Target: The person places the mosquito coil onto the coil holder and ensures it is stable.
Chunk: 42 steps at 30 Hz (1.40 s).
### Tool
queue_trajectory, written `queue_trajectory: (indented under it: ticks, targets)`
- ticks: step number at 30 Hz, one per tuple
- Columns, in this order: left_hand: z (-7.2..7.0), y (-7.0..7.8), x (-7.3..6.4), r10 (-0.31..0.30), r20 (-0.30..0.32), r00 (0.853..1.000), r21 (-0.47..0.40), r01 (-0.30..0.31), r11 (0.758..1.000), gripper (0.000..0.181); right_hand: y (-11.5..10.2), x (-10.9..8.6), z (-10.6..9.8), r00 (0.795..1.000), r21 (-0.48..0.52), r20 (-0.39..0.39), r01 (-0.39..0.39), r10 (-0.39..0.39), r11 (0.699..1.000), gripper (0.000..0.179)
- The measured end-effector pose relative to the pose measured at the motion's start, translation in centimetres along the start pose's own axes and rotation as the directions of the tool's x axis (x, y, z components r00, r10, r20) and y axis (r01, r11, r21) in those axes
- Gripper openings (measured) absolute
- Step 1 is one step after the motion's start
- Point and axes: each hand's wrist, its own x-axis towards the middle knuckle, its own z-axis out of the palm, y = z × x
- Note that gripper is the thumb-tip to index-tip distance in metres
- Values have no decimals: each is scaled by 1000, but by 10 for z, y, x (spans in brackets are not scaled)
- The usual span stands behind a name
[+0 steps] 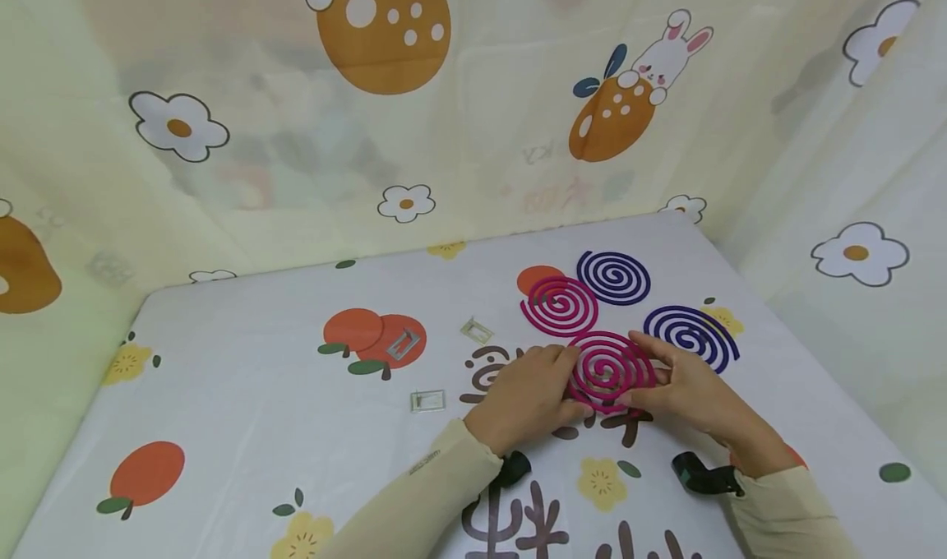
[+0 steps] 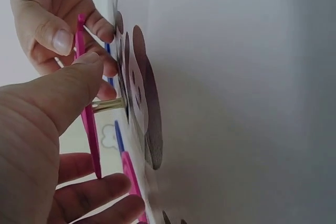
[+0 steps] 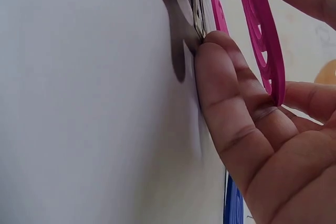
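Observation:
A pink mosquito coil [image 1: 605,370] sits raised above the table on an upright metal stand [image 2: 107,104], both hands at its rim. My left hand [image 1: 527,394] holds the left edge, thumb over the coil and fingers around its rim. At the opposite edge, my right hand [image 1: 688,390] grips the coil, some fingers reaching down beside the stand's base close to the tabletop. A second pink coil [image 1: 560,305] lies flat just behind. Two blue coils, one at the back [image 1: 614,278] and one on the right [image 1: 691,339], also lie flat.
Three small metal stands lie left of the hands: one on a printed orange fruit [image 1: 403,344], another near the coils [image 1: 477,330], the third nearer the front [image 1: 427,401]. A patterned cloth covers the table [image 1: 222,394]; printed curtains [image 1: 488,148] hang behind and at the sides.

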Motion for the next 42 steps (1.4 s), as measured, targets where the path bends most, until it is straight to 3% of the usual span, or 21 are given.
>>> queue_trajectory:
  ticks: [5,12,18,24,33,42]
  targets:
    - [-1,4,6,16,6,1000,45,-16,999,72,-1,-1,-5,999,-68,-32,-7,5,998,95]
    - [-1,7,10,19,11,1000,80,-20,997,71,-4,-1,-7,999,-87,-44,-22,18,996,94]
    - [2,10,18,31,22,999,104,-34,994,71,-4,0,-11,995,-185,-94,-35,18,982,89]
    - [4,13,22,41,32,999,125,-44,991,73,-2,1,-12,995,-194,-103,-29,9,981,89]
    - [2,12,21,61,11,998,142,-62,988,73,-4,-2,-12,994,-189,-107,-26,6,982,89]
    - [-3,11,16,54,13,998,143,-55,988,74,-9,-5,-8,993,-314,-116,-30,-8,949,97]
